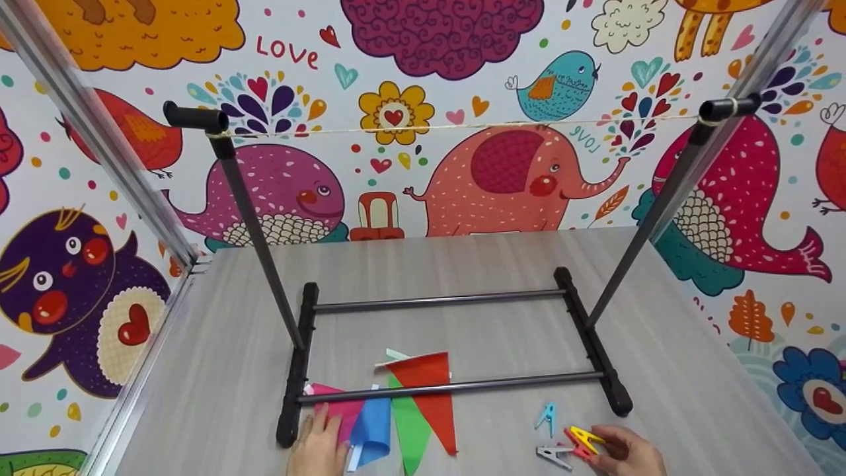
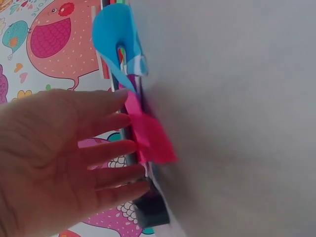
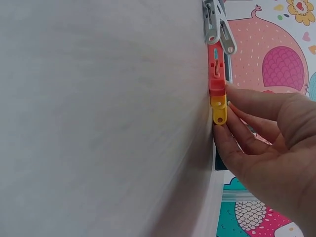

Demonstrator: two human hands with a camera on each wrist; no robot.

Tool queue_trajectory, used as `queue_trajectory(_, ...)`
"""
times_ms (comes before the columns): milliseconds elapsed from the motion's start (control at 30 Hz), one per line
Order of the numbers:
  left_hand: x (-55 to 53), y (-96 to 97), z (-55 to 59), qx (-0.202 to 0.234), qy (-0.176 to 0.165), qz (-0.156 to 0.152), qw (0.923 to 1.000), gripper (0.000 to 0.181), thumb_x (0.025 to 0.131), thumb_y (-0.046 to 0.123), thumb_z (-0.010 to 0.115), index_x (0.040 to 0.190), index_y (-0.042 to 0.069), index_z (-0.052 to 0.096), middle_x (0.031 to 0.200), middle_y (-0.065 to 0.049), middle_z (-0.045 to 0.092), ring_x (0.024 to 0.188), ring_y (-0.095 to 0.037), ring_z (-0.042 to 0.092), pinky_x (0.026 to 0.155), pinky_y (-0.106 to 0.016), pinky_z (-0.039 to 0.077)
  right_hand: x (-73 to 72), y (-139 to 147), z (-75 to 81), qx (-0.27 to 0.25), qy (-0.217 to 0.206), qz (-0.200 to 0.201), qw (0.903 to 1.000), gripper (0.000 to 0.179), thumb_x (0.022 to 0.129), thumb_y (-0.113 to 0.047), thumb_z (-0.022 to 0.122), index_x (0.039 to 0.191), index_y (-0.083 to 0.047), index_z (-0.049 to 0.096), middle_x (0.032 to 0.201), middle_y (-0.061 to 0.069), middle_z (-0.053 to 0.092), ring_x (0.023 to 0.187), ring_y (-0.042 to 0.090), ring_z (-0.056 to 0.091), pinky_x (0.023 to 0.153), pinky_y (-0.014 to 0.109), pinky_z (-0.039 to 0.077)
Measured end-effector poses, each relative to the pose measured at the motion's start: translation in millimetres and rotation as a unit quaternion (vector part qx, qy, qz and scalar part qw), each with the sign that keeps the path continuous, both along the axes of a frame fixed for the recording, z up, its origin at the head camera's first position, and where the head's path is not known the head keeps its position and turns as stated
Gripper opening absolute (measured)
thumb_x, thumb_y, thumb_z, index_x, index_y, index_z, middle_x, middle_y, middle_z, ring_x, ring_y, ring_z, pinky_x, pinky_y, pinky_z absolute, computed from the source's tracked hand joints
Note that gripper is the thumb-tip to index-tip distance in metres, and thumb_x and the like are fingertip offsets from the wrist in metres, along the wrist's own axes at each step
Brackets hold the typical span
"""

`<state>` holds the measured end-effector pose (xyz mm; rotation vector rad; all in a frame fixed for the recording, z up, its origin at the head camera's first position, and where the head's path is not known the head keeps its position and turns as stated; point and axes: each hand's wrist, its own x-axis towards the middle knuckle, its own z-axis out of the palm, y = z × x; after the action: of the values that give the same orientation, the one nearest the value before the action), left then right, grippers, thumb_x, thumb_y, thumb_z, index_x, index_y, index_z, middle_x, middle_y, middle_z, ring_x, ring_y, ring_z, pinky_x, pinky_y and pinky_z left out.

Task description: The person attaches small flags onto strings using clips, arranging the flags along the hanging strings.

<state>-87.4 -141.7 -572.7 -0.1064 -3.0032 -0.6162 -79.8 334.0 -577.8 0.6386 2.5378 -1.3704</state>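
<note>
Yellow clip point(image 1: 579, 433), lower right: right hand point(image 1: 629, 454) has thumb and fingers bent about it; whether pinched, can't tell. Pink pennant point(image 1: 348, 413), lower left: left hand point(image 1: 318, 446) touches it, fingers near straight. Blue pennant point(image 1: 377, 423) adjoining.

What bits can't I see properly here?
Head view: part of the pink flag, hidden by the left hand and rod.
Head view: part of the green flag, behind the red flag.
Right wrist view: part of the yellow peg, behind the red peg.
Right wrist view: the gray peg's end, cut off by the top edge.
</note>
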Motion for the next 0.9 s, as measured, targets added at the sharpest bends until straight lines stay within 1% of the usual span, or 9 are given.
queue_trajectory(67, 0.1, 0.1, -0.8, 0.001, -0.021, -0.003, 0.9998, 0.042, 0.073, 0.014, 0.077, 0.109, -0.003, 0.062, 0.121, -0.026, 0.054, 0.109, -0.051, 0.050, 0.080, -0.063, 0.045, -0.2, -0.5, 0.4, 0.004, 0.003, 0.004, 1.0000, 0.042, 0.068, 0.007, 0.080, 0.108, 0.006, 0.067, 0.103, 0.015, 0.067, 0.095, 0.031, 0.065, 0.078, 0.038, 0.054)
queue_trajectory(133, 0.4, 0.6, -1.0, -0.002, -0.032, -0.004, 0.9995, 0.043, 0.073, 0.013, 0.078, 0.110, -0.003, 0.062, 0.119, -0.026, 0.054, 0.107, -0.050, 0.051, 0.080, -0.062, 0.046, -0.5, -0.8, 0.3, 0.009, 0.005, 0.007, 0.9999, 0.040, 0.069, 0.007, 0.079, 0.107, 0.005, 0.067, 0.103, 0.014, 0.067, 0.095, 0.031, 0.065, 0.077, 0.038, 0.054)
queue_trajectory(200, 0.7, 1.4, -0.9, -0.012, -0.027, -0.001, 0.9996, 0.043, 0.071, 0.010, 0.079, 0.109, -0.002, 0.063, 0.116, -0.024, 0.056, 0.105, -0.047, 0.054, 0.077, -0.061, 0.047, -0.5, -0.5, 0.2, 0.019, 0.009, 0.014, 0.9997, 0.039, 0.069, 0.008, 0.078, 0.107, 0.005, 0.068, 0.102, 0.014, 0.067, 0.095, 0.031, 0.065, 0.077, 0.037, 0.055)
queue_trajectory(333, 1.3, 2.1, -1.6, -0.027, 0.014, 0.009, 0.9995, 0.037, 0.068, -0.002, 0.077, 0.102, -0.001, 0.065, 0.104, -0.020, 0.061, 0.093, -0.040, 0.061, 0.070, -0.054, 0.052, -0.2, 0.0, 0.1, 0.018, 0.010, 0.023, 0.9995, 0.039, 0.069, 0.010, 0.075, 0.108, 0.006, 0.067, 0.103, 0.013, 0.066, 0.097, 0.031, 0.064, 0.078, 0.038, 0.054)
queue_trajectory(400, 1.5, 1.6, -1.2, -0.024, 0.030, 0.018, 0.9991, 0.036, 0.066, -0.008, 0.073, 0.100, 0.000, 0.065, 0.099, -0.018, 0.062, 0.087, -0.038, 0.062, 0.066, -0.051, 0.052, -0.5, -0.1, 0.3, 0.015, 0.005, 0.027, 0.9995, 0.040, 0.069, 0.012, 0.073, 0.108, 0.007, 0.066, 0.103, 0.012, 0.065, 0.098, 0.032, 0.064, 0.080, 0.038, 0.054)
queue_trajectory(500, 1.8, 0.2, 1.0, -0.003, 0.027, 0.033, 0.9991, 0.036, 0.066, -0.013, 0.070, 0.099, 0.000, 0.064, 0.096, -0.017, 0.062, 0.082, -0.037, 0.062, 0.065, -0.051, 0.053, -1.2, -0.3, 1.3, 0.013, -0.005, 0.031, 0.9994, 0.042, 0.069, 0.013, 0.073, 0.110, 0.007, 0.065, 0.105, 0.012, 0.064, 0.100, 0.032, 0.063, 0.081, 0.038, 0.053)
queue_trajectory(633, 2.6, -3.3, 1.9, 0.021, 0.040, 0.040, 0.9982, 0.032, 0.066, -0.016, 0.068, 0.093, -0.001, 0.063, 0.088, -0.016, 0.060, 0.078, -0.038, 0.061, 0.066, -0.050, 0.052, -1.4, -0.5, 2.3, 0.022, -0.010, 0.040, 0.9989, 0.044, 0.067, 0.011, 0.075, 0.110, 0.006, 0.066, 0.105, 0.012, 0.064, 0.097, 0.031, 0.064, 0.080, 0.039, 0.054)
queue_trajectory(767, 3.5, -5.9, 1.2, 0.028, 0.086, 0.035, 0.9953, 0.025, 0.066, -0.015, 0.067, 0.084, 0.001, 0.061, 0.079, -0.012, 0.058, 0.073, -0.037, 0.061, 0.063, -0.048, 0.051, -1.1, -0.8, 2.7, 0.033, -0.007, 0.048, 0.9983, 0.045, 0.066, 0.008, 0.077, 0.109, 0.005, 0.066, 0.104, 0.010, 0.063, 0.094, 0.030, 0.065, 0.078, 0.039, 0.054)
queue_trajectory(900, 4.8, -6.8, 1.8, 0.030, 0.116, 0.038, 0.9921, 0.022, 0.068, -0.013, 0.067, 0.081, 0.003, 0.061, 0.079, -0.012, 0.059, 0.074, -0.037, 0.061, 0.062, -0.048, 0.051, -1.8, 0.0, 1.2, 0.045, -0.005, 0.055, 0.9975, 0.045, 0.064, 0.007, 0.079, 0.108, 0.003, 0.067, 0.102, 0.009, 0.062, 0.094, 0.029, 0.065, 0.077, 0.038, 0.055)
